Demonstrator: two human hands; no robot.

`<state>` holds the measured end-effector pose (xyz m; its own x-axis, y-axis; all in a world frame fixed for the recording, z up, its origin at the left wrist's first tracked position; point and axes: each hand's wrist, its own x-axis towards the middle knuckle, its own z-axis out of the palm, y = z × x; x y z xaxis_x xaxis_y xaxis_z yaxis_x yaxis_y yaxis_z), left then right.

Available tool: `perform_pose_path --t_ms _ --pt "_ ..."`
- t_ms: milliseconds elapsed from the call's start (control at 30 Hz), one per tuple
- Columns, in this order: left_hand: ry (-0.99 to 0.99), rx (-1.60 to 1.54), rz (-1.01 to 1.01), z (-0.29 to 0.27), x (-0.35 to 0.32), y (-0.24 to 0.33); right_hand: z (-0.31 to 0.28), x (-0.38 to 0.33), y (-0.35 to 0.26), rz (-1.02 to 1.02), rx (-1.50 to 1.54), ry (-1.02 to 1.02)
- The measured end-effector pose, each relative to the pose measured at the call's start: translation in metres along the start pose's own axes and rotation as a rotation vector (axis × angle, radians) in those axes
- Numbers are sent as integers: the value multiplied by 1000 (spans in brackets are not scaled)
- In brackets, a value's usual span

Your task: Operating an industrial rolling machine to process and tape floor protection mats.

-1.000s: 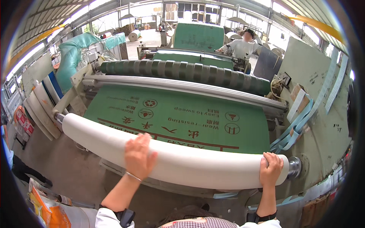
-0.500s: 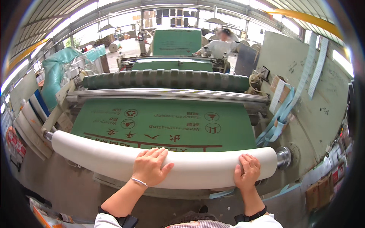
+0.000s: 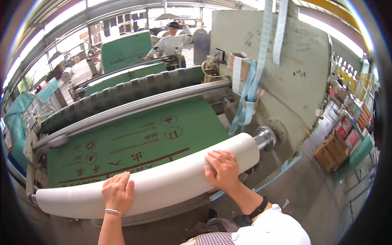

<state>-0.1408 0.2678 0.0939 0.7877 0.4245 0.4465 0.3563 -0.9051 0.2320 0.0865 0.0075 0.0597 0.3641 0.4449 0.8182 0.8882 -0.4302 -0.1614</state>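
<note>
A white roll [image 3: 171, 185] spans the view from 8 to 4 o'clock. The left hand [image 3: 117, 192], between 7 and 8, and the right hand [image 3: 223, 169], at 5, both lie unclenched on it, fingers extended. Printed green sheeting [image 3: 139, 141] spreads on the roll's 12 o'clock side.

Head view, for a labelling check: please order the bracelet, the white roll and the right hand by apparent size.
1. White roll, spanning over half the picture's width
2. Right hand
3. Bracelet, a thin band
</note>
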Motion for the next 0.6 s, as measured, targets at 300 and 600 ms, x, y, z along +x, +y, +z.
perform_pose_path --t_ms 300,600 --pt "-67 7 -35 7 21 -3 -3 4 8 31 21 -19" --pt "-521 -905 208 76 240 200 -42 49 95 85 663 -168"
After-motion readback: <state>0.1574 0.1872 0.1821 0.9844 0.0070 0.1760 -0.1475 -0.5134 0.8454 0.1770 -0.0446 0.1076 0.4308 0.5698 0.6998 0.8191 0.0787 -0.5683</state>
